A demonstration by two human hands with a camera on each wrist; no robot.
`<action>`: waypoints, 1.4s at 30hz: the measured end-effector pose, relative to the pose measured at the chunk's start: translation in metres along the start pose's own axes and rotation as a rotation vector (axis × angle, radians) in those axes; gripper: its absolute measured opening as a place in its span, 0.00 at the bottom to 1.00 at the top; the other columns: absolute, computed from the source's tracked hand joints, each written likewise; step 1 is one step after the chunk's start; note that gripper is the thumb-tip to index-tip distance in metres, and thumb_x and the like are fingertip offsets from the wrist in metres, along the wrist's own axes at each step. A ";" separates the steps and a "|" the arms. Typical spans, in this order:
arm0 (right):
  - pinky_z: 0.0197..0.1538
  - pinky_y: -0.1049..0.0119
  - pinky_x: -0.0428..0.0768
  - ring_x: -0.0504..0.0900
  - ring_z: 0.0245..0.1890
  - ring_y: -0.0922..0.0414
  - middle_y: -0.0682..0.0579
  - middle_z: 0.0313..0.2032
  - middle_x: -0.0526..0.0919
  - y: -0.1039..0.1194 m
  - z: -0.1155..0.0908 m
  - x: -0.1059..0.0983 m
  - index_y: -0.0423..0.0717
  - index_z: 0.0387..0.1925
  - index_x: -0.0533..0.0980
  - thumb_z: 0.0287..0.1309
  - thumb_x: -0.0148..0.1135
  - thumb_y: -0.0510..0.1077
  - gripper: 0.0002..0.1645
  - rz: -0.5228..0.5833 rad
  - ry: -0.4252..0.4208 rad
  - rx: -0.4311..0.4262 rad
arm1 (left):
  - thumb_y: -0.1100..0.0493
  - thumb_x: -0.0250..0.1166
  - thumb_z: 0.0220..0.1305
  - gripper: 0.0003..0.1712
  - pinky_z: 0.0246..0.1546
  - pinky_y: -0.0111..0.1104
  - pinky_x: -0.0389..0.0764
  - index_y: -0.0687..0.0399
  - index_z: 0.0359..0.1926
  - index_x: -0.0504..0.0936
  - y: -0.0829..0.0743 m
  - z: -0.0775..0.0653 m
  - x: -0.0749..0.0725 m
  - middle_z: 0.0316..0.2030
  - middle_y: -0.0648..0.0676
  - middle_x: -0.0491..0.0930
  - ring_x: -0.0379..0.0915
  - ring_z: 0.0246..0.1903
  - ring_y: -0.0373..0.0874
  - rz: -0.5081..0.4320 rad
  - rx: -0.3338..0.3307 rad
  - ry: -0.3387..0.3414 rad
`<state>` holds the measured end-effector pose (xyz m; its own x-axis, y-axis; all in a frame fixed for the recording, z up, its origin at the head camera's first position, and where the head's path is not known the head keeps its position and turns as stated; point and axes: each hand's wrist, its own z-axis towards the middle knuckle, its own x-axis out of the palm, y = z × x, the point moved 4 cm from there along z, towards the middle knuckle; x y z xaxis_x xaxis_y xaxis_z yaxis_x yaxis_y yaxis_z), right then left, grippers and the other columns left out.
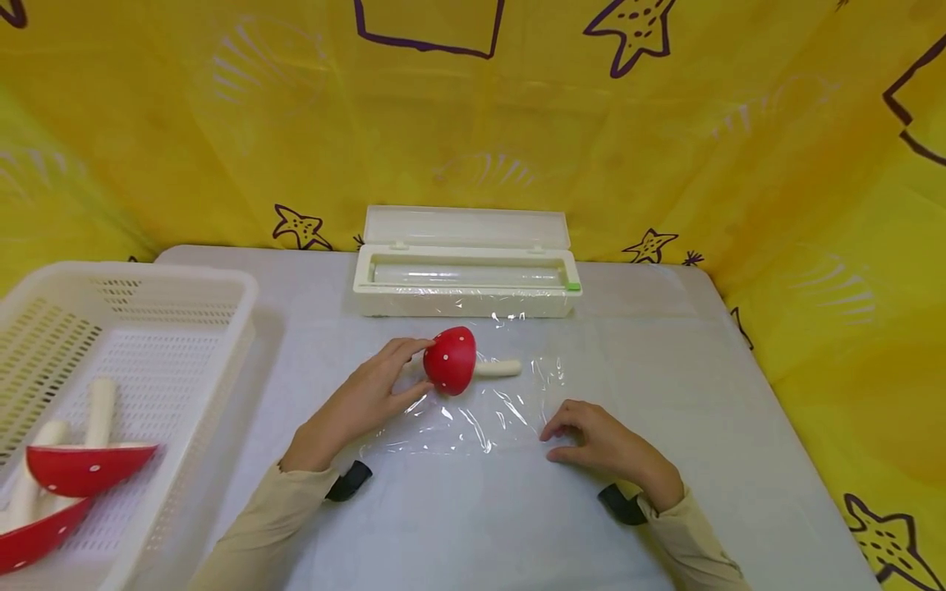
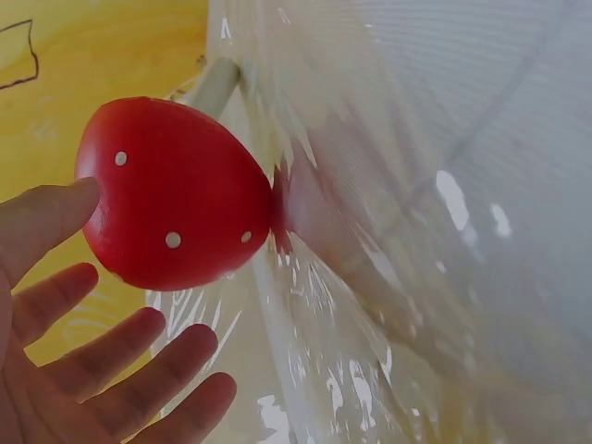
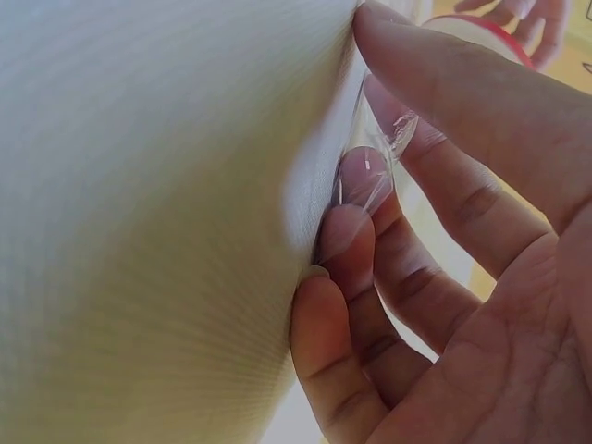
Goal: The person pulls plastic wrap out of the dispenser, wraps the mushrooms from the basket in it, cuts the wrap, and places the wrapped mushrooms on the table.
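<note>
A toy mushroom (image 1: pixel 451 361), with a red white-dotted cap and pale stem, lies on its side on a sheet of clear plastic wrap (image 1: pixel 473 419). My left hand (image 1: pixel 373 394) is at the cap, its thumb touching the red surface and the other fingers spread loosely, as the left wrist view shows. At the wrap's right edge, my right hand (image 1: pixel 602 443) rests low over the table with bent fingers. In the right wrist view, wrap lies against some of its fingertips (image 3: pixel 365 176); a gap separates thumb and index finger in the head view.
Behind the mushroom stands a white wrap dispenser (image 1: pixel 466 304), lid raised, with a roll inside and film drawn forward. On the left, a white perforated basket (image 1: pixel 173 345) holds more red-capped mushrooms (image 1: pixel 89 469). A yellow patterned curtain (image 1: pixel 473 123) hangs behind the pale table (image 1: pixel 643 353).
</note>
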<state>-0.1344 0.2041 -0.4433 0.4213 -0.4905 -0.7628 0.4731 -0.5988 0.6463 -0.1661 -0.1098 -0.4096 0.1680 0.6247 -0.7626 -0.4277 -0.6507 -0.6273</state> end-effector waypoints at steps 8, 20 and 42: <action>0.44 0.69 0.76 0.78 0.37 0.62 0.58 0.35 0.83 -0.001 -0.002 -0.001 0.49 0.38 0.84 0.52 0.74 0.41 0.10 0.011 0.008 0.021 | 0.52 0.70 0.62 0.35 0.58 0.49 0.78 0.49 0.68 0.69 0.006 -0.014 -0.009 0.63 0.53 0.74 0.73 0.61 0.53 0.009 -0.101 0.063; 0.44 0.69 0.77 0.78 0.37 0.62 0.57 0.36 0.83 0.001 0.000 0.000 0.48 0.38 0.84 0.51 0.74 0.40 0.10 0.010 0.014 0.017 | 0.57 0.73 0.58 0.26 0.50 0.44 0.82 0.53 0.58 0.79 0.019 -0.039 -0.014 0.51 0.53 0.82 0.79 0.47 0.49 0.063 -0.100 0.139; 0.45 0.70 0.80 0.79 0.36 0.65 0.58 0.33 0.83 0.001 -0.001 -0.001 0.47 0.32 0.82 0.54 0.71 0.35 0.06 0.036 -0.018 -0.048 | 0.64 0.69 0.59 0.09 0.33 0.26 0.71 0.44 0.30 0.79 0.025 -0.062 -0.009 0.25 0.40 0.71 0.65 0.29 0.30 0.089 -0.088 0.285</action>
<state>-0.1339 0.2043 -0.4413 0.4251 -0.5224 -0.7392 0.4946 -0.5499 0.6731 -0.1233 -0.1584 -0.4288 0.3812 0.4257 -0.8207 -0.3752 -0.7401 -0.5581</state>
